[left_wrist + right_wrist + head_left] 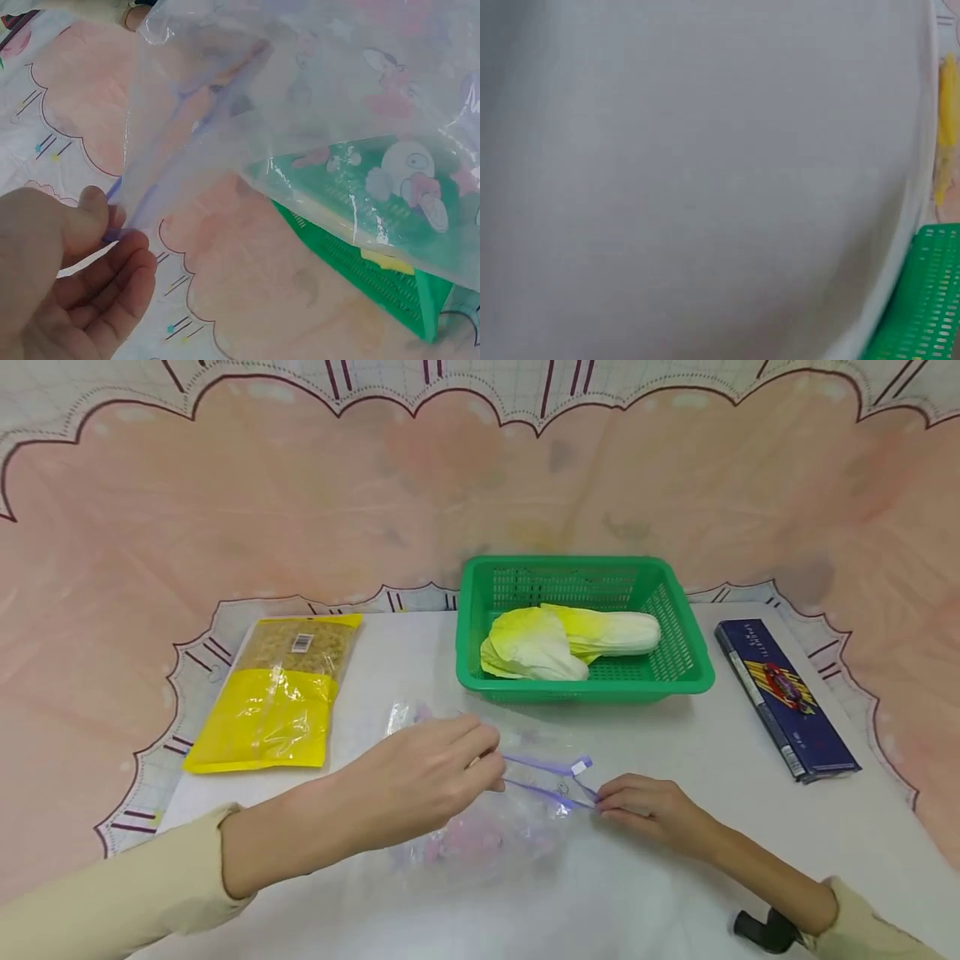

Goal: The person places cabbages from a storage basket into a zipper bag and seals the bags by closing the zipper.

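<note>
A clear zip bag (480,835) with a purple zip edge and pink cartoon prints lies across the middle of the white table. Its mouth is parted into two purple strips. At the left end, my left hand (442,768) pinches the zip edge between thumb and fingers; the left wrist view shows this hand (97,262) at the bag's corner, with the printed film (322,97) spread beyond it. My right hand (660,810) pinches the other end of the zip edge, near a small white slider (578,768). That hand is outside the right wrist view.
Behind the bag stands a green basket (585,697) holding leafy cabbage pieces (611,633). A yellow pasta packet (262,718) lies at the left, and a dark blue spaghetti box (787,697) at the right. The white table (675,902) has a patterned cloth behind it.
</note>
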A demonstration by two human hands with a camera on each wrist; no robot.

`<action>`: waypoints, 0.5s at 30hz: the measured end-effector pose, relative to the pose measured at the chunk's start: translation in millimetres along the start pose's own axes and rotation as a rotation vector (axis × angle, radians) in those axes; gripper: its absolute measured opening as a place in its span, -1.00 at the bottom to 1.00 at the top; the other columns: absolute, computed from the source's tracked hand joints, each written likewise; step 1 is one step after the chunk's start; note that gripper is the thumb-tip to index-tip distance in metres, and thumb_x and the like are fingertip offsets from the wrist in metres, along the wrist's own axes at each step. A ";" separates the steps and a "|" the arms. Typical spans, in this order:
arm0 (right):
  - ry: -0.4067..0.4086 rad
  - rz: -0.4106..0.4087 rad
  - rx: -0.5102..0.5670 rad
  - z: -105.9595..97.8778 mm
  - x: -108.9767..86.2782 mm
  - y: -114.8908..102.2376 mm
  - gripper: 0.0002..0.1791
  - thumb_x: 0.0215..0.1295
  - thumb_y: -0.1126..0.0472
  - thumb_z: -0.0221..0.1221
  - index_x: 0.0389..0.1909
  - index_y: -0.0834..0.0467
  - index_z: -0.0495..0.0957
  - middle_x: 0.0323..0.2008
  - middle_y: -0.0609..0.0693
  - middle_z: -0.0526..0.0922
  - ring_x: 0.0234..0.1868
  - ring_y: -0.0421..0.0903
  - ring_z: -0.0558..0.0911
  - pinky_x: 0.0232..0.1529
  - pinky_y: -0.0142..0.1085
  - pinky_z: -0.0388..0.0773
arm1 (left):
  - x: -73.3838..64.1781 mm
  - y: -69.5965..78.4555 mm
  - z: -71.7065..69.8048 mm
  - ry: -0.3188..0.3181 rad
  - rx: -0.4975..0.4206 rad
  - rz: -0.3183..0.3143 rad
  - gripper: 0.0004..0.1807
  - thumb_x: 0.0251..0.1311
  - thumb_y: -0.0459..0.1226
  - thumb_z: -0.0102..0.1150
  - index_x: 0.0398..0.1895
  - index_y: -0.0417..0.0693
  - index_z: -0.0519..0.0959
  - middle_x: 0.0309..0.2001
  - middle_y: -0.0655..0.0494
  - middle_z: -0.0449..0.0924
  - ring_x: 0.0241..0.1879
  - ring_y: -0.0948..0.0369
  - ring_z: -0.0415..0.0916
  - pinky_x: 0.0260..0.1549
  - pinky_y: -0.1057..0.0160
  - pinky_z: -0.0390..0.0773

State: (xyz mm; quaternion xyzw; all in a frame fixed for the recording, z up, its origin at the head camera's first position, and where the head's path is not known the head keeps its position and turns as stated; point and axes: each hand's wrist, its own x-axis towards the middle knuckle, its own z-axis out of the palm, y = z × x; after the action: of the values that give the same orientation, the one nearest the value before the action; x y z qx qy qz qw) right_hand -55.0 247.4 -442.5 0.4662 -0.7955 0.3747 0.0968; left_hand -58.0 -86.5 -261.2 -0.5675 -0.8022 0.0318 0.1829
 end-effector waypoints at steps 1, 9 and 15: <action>0.009 0.015 -0.006 -0.3 0.5 0.0 -0.62 -0.13 0.52 0.39 -0.24 0.15 0.70 -0.18 -0.04 0.71 -0.12 -0.20 0.65 0.06 -0.66 0.49 | -0.7 0.3 -1.8 0.004 0.026 0.004 -0.83 0.27 -0.13 0.23 -0.33 -0.03 0.58 -0.38 0.18 0.49 -0.35 0.27 0.38 -0.34 0.53 0.49; 0.041 0.007 0.006 -0.7 12.1 -1.7 -0.73 0.07 0.41 0.35 -0.18 0.14 0.69 -0.15 -0.02 0.69 -0.11 -0.19 0.66 0.04 -0.63 0.52 | -3.4 5.9 -5.4 0.043 0.041 0.002 -0.82 0.22 -0.13 0.27 -0.33 -0.05 0.57 -0.32 0.17 0.53 -0.31 0.28 0.44 -0.27 0.52 0.58; 0.047 0.000 0.002 -5.2 23.6 -8.0 -0.65 0.16 0.39 0.31 -0.01 0.17 0.64 -0.08 0.03 0.68 -0.05 -0.16 0.66 0.07 -0.61 0.52 | -10.9 6.2 -0.9 0.067 0.043 -0.040 -0.77 0.18 -0.13 0.31 -0.39 -0.09 0.53 -0.33 0.12 0.50 -0.33 0.26 0.43 -0.37 0.50 0.58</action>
State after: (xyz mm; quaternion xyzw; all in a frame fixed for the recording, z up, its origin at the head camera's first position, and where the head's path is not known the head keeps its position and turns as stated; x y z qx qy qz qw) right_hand -62.4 232.9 -423.0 0.4575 -0.7927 0.3861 0.1152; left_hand -49.0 -94.6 -264.8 -0.5481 -0.8059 0.0265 0.2223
